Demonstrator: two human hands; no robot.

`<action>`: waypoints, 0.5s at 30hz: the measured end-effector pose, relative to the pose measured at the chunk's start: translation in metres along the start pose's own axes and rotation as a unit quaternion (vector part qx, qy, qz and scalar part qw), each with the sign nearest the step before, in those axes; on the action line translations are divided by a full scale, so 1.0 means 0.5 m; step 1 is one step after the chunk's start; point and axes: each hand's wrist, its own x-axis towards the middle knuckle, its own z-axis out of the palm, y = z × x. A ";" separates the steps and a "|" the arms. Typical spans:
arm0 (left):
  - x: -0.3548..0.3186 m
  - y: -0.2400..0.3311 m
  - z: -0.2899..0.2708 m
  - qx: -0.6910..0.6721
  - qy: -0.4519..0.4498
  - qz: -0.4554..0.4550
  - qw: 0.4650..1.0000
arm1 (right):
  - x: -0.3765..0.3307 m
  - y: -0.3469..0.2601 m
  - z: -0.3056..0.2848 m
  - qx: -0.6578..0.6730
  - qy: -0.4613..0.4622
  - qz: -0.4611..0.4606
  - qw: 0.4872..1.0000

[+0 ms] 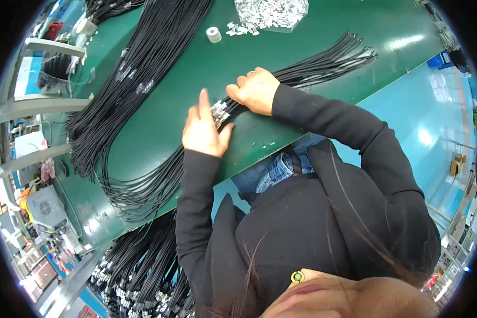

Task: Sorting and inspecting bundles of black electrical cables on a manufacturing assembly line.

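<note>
My right hand [255,91] is closed around a bundle of thin black cables [323,63], just to the right of a cluster of silver-white connectors [220,112]. The bundle's right end fans out into small dark tips. At the cluster's left side is my left hand [202,132], its index finger stretched out and the thumb apart. Whether its palm touches the cables beneath is hidden. From under that hand the cables run down to the left and loop back toward a much larger pile of black cables [143,58] on the green table [159,132].
A bag of small white pieces [273,13] lies at the far edge, some spilled beside a white roll [213,35]. More cables with connectors [143,270] hang below the table's near left side. A grey machine with a fan [46,208] and metal frame bars [47,108] stand at left.
</note>
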 end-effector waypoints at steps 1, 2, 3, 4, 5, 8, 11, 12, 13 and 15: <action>0.005 0.013 0.006 0.007 0.000 0.006 1.000 | -0.006 -0.007 -0.003 0.012 0.029 -0.009 0.999; 0.021 0.023 0.014 0.012 0.004 0.016 1.000 | -0.002 0.000 -0.005 0.017 0.061 -0.017 0.998; 0.034 0.032 0.020 0.017 0.009 0.028 0.999 | 0.000 0.006 -0.008 0.021 0.093 -0.024 0.995; 0.038 0.014 0.023 0.034 0.007 0.029 0.999 | 0.001 0.011 -0.009 0.014 0.093 -0.011 0.996; 0.038 0.007 0.028 0.046 0.001 0.031 0.998 | -0.013 0.027 -0.005 0.001 0.111 -0.010 0.994; 0.027 0.022 0.023 0.042 -0.036 -0.001 0.998 | -0.070 0.090 -0.002 -0.038 0.097 0.045 0.993; 0.031 0.031 0.035 0.004 -0.058 0.038 0.998 | -0.175 0.221 -0.024 -0.024 -0.031 0.155 0.987; 0.031 0.031 0.036 -0.012 -0.063 0.042 0.997 | -0.187 0.227 -0.046 -0.070 0.003 0.144 0.987; 0.034 0.038 0.033 -0.012 -0.063 0.035 0.997 | -0.193 0.233 -0.077 -0.115 0.038 0.130 0.984; 0.049 0.059 0.018 -0.092 -0.065 0.046 0.993 | -0.203 0.254 -0.147 -0.217 0.172 -0.002 0.961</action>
